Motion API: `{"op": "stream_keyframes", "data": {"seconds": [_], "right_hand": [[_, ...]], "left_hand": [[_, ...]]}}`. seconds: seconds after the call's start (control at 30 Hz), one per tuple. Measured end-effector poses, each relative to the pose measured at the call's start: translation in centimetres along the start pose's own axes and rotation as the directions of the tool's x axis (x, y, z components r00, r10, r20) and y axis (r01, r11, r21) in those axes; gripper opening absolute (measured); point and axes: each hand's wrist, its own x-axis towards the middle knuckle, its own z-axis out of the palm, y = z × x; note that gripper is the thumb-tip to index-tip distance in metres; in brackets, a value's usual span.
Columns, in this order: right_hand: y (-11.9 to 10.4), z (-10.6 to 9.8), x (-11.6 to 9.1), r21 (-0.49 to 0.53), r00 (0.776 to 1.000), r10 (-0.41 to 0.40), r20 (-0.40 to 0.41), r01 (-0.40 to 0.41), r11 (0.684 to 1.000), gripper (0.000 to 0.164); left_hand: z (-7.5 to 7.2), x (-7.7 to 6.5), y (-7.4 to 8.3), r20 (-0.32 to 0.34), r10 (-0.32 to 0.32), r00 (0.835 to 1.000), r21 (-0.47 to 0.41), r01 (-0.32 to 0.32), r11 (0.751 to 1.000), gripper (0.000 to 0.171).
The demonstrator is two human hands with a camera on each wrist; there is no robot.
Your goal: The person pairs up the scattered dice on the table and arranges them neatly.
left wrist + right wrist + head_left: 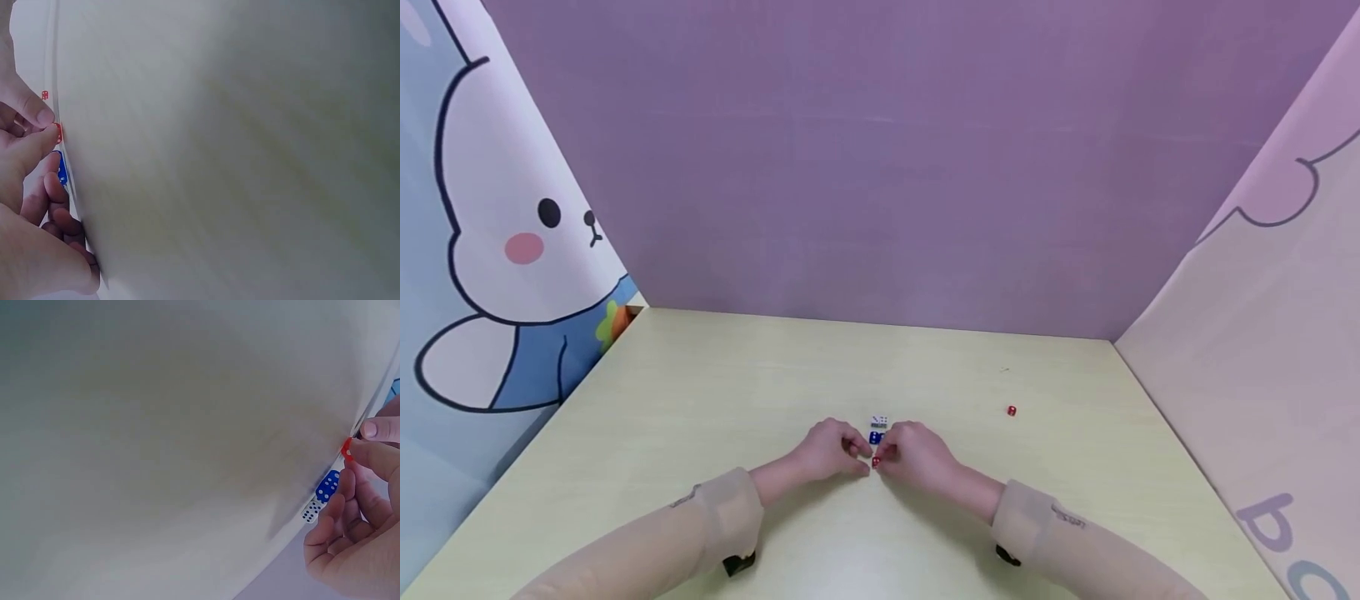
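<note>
Both hands meet at a short line of dice on the table. My right hand (917, 454) pinches a red die (876, 462) between thumb and forefinger, low over the tabletop. From the other side, my left hand (831, 450) comes close with thumb and forefinger apart, the thumb tip right at the red die (59, 133) in the left wrist view. Just beyond are blue dice (874, 437), side by side and partly covered by the right fingers. White dice (879, 422) with dark pips sit behind the blue ones, and the right wrist view shows them adjoining the blue dice (327, 485).
A single red die (1012, 411) lies apart, farther back on the right. The pale wooden table (760, 367) ends at a purple panel (880, 167). Printed panels flank both sides, the left one showing a cartoon rabbit (497, 208).
</note>
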Motion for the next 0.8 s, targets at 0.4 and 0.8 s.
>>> {"op": "stream_keyframes", "data": {"seconds": [0.4, 0.8], "right_hand": [[-0.08, 0.21, 0.77, -0.001, 1.0, 0.018, 0.005, -0.018, 1.0, 0.007], [0.06, -0.02, 0.67, -0.038, 0.999, -0.017, -0.029, 0.016, 0.999, 0.006]], "left_hand": [[-0.14, 0.31, 0.42, -0.025, 0.034, 0.999, 0.037, -0.033, 0.999, 0.013], [-0.2, 0.35, 0.65, -0.03, 0.052, 0.998, 0.032, -0.051, 0.998, 0.011]]}}
